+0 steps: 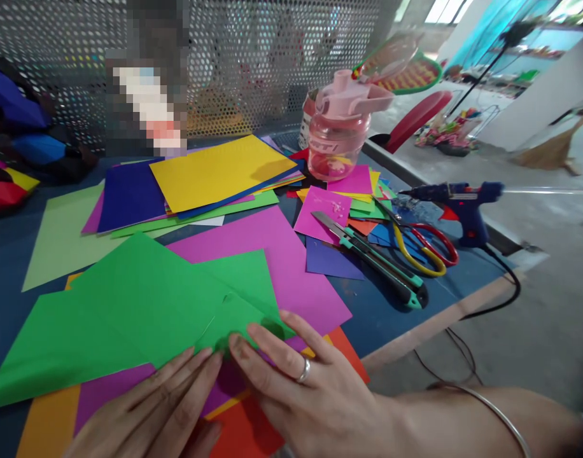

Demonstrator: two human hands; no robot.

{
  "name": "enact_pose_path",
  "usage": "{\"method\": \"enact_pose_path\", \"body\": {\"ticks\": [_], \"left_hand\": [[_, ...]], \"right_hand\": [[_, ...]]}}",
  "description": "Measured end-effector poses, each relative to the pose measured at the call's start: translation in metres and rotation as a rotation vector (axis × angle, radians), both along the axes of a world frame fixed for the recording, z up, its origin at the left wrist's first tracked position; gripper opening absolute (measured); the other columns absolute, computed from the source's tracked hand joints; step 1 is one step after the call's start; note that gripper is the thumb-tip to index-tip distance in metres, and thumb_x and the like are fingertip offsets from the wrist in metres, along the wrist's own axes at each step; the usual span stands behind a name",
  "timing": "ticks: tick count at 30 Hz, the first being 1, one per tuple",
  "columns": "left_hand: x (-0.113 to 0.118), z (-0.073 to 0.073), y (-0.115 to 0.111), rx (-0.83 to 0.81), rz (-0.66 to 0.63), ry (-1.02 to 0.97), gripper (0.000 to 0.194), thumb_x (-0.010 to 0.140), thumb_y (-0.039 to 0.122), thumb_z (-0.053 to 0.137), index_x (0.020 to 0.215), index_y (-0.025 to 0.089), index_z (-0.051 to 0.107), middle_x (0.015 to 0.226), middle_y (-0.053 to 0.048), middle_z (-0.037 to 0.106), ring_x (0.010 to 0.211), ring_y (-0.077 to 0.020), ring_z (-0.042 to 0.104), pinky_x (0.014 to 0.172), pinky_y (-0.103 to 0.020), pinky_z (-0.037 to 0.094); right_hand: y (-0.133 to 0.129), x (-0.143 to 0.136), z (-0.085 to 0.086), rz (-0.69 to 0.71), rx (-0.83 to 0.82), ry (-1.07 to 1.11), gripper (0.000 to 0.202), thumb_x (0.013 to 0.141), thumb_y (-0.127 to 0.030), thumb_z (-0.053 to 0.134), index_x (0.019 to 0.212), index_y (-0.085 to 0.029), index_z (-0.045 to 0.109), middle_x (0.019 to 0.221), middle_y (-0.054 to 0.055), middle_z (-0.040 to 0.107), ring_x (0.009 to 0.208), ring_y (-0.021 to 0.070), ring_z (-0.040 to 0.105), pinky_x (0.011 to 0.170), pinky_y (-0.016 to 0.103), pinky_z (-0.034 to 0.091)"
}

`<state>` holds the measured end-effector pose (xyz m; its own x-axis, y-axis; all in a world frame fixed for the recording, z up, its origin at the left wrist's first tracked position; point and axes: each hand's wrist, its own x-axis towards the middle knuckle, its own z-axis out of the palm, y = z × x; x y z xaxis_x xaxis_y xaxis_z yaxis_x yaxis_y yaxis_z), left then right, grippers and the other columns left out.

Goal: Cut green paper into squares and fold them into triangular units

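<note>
A large folded sheet of green paper (143,299) lies in front of me, its near edge turned toward my hands. My left hand (162,407) has its fingertips together at that near edge, with the thumb tucked below. Beside it, my right hand (315,388) wears a ring and pinches the green paper's near right corner, fingers bent over the fold. A crease line runs across the paper just above the fingertips. Under it lie magenta paper (291,261), orange paper (50,420) and red paper (246,426).
Behind is a stack topped by yellow paper (219,172). To the right lie a utility knife (377,264), scissors (420,245) and a blue glue gun (468,203) by the table's edge. A pink bottle (339,133) stands near the perforated metal screen (272,70). Coloured paper shapes (14,102) sit left.
</note>
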<state>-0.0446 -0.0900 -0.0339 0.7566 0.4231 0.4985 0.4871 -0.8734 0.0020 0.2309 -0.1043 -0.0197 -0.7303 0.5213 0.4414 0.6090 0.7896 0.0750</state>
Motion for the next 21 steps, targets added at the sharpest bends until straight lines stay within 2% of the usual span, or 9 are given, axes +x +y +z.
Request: {"method": "enact_pose_path", "body": {"ticks": [5, 9, 11, 21], "left_hand": [[0.008, 0.005, -0.001, 0.012, 0.027, -0.016, 0.040, 0.101, 0.011, 0.053, 0.141, 0.009, 0.059, 0.126, -0.007, 0.075, 0.123, -0.0172, 0.068, 0.122, -0.027, 0.037], [0.009, 0.007, -0.002, 0.023, 0.028, 0.006, 0.041, 0.101, 0.012, 0.056, 0.141, 0.008, 0.058, 0.126, -0.008, 0.075, 0.123, -0.0171, 0.068, 0.121, -0.026, 0.038], [0.009, 0.008, -0.002, 0.024, 0.038, 0.025, 0.041, 0.101, 0.012, 0.055, 0.142, 0.009, 0.058, 0.128, -0.007, 0.074, 0.124, -0.0174, 0.068, 0.121, -0.027, 0.039], [0.004, 0.003, 0.001, 0.064, -0.008, 0.045, 0.036, 0.102, 0.016, 0.054, 0.135, 0.004, 0.063, 0.130, -0.013, 0.073, 0.131, -0.0222, 0.062, 0.124, -0.032, 0.035]], "right_hand": [[0.001, 0.002, 0.006, 0.042, 0.026, -0.010, 0.032, 0.105, -0.023, 0.044, 0.114, -0.024, 0.075, 0.144, -0.001, 0.062, 0.129, 0.0194, 0.051, 0.107, 0.039, 0.046], [0.000, -0.004, -0.001, 0.052, 0.048, -0.007, 0.041, 0.108, -0.025, 0.038, 0.134, -0.014, 0.067, 0.138, 0.005, 0.068, 0.127, 0.0210, 0.057, 0.109, 0.035, 0.046], [-0.001, -0.006, -0.006, 0.045, 0.071, 0.018, 0.044, 0.107, -0.024, 0.036, 0.138, -0.009, 0.064, 0.138, 0.007, 0.068, 0.130, 0.0233, 0.058, 0.114, 0.036, 0.043], [0.001, -0.005, -0.006, 0.023, 0.056, 0.031, 0.043, 0.107, -0.026, 0.039, 0.134, -0.007, 0.066, 0.141, 0.009, 0.066, 0.133, 0.0253, 0.058, 0.118, 0.039, 0.040]]}}
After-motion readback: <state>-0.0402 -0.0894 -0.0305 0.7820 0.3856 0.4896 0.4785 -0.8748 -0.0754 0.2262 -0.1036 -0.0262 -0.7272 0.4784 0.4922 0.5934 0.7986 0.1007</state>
